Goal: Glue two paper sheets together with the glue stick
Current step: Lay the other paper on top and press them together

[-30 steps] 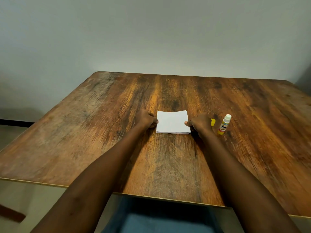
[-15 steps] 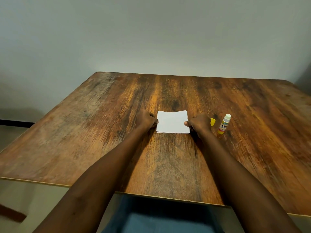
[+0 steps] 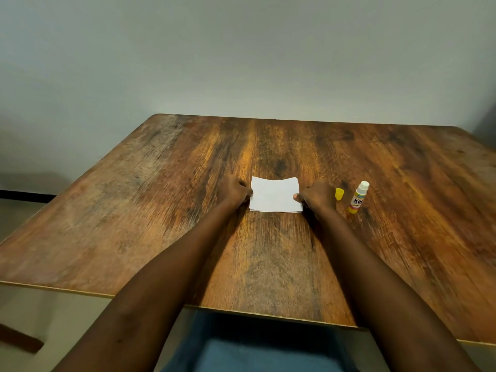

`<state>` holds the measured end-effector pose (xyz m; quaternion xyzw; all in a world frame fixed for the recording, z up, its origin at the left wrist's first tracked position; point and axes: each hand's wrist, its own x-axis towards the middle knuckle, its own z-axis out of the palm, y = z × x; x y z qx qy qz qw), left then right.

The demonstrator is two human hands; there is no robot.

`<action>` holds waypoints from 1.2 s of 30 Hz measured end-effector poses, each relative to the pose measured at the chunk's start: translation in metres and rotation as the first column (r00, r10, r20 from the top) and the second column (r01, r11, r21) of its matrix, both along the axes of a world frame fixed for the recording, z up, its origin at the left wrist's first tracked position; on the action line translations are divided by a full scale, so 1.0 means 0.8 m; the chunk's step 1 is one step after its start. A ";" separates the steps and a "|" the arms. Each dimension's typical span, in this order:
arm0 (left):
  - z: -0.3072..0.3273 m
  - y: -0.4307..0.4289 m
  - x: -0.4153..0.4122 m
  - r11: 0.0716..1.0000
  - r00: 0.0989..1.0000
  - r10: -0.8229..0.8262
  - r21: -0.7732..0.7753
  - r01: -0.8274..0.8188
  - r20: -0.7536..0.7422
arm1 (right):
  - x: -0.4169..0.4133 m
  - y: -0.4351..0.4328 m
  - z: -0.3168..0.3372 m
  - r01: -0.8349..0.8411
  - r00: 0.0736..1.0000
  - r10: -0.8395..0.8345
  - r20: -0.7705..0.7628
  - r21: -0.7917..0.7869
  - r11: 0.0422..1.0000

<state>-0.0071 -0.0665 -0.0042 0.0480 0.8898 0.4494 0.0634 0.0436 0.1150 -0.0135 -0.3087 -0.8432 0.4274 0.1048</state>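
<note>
Small white paper sheets [image 3: 273,195] lie stacked in the middle of the wooden table [image 3: 161,210], their far edge curling up a little. My left hand [image 3: 234,192] pinches the stack's left edge. My right hand [image 3: 317,197] pinches its right edge, thumb on top. To the right of that hand stands the uncapped glue stick [image 3: 358,197], yellow and white with a white tip. Its yellow cap [image 3: 339,194] sits between the hand and the stick.
A plain grey wall rises behind the table. The table's near edge runs just above my lap. Bare wood stretches to the left and right of the sheets.
</note>
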 end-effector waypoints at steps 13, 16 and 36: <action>-0.002 0.000 -0.003 0.999 1.000 0.021 0.026 -0.022 0.014 | -0.001 0.001 0.003 -0.030 0.999 0.030 0.014 -0.004 1.000; -0.001 -0.001 -0.006 0.991 0.995 0.044 0.121 -0.055 0.088 | -0.002 0.003 0.006 -0.029 1.000 0.029 0.010 -0.022 0.999; 0.001 0.003 -0.002 0.999 0.999 0.044 -0.003 -0.044 0.020 | 0.001 0.002 0.007 -0.018 1.000 0.018 0.012 -0.026 0.999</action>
